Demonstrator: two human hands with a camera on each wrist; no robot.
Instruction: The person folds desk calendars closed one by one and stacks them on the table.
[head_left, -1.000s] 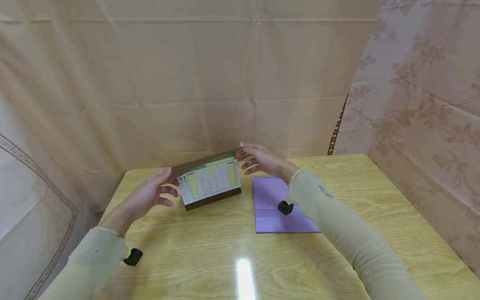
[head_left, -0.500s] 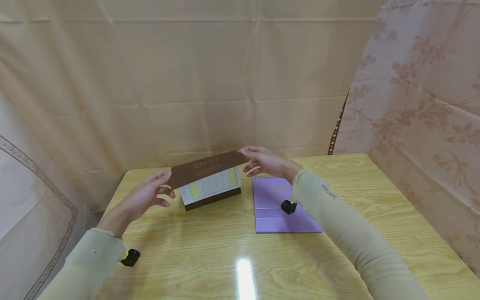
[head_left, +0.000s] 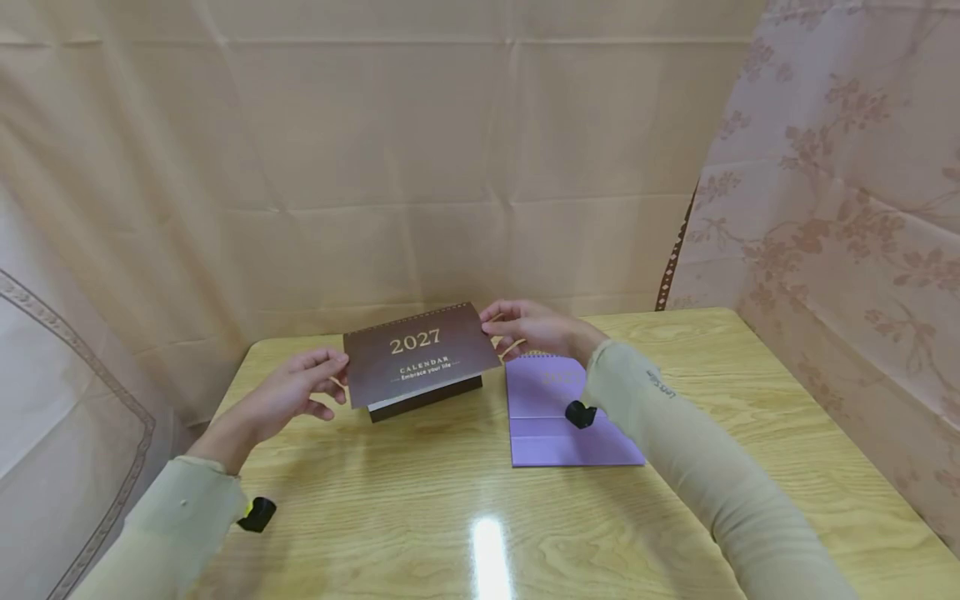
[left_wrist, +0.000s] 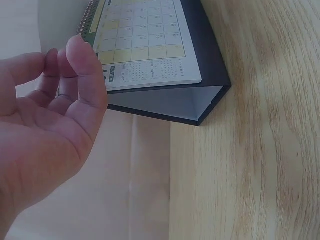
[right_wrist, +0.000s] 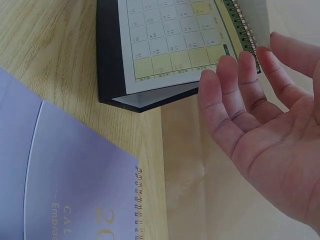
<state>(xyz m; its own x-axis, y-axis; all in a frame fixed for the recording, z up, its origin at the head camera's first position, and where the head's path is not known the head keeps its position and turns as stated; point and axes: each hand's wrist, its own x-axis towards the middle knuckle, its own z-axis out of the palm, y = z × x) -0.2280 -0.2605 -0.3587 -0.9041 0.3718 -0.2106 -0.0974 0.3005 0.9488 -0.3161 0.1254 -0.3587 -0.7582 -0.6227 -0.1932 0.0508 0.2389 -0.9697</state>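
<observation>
A brown desk calendar (head_left: 420, 350) stands tilted on the table, its cover reading "2027 CALENDAR" hanging over the front. My left hand (head_left: 296, 387) pinches the cover's left edge with the thumb and a finger. At the opposite edge my right hand (head_left: 528, 327) pinches the cover near its upper right side. Under the cover, the left wrist view shows a white month page (left_wrist: 145, 35) and the dark folded stand (left_wrist: 215, 65). In the right wrist view, the fingers (right_wrist: 227, 82) are curled in front of the coil binding.
A purple spiral calendar (head_left: 551, 437) lies flat to the right, partly under my right forearm. The wooden table (head_left: 390, 517) ends at a beige curtain (head_left: 375, 167) behind, with a floral curtain (head_left: 847, 208) on the right.
The brown cover has swung forward and down from the top, so its front now hides the month page. Both hands moved slightly with it, the right one lower.
</observation>
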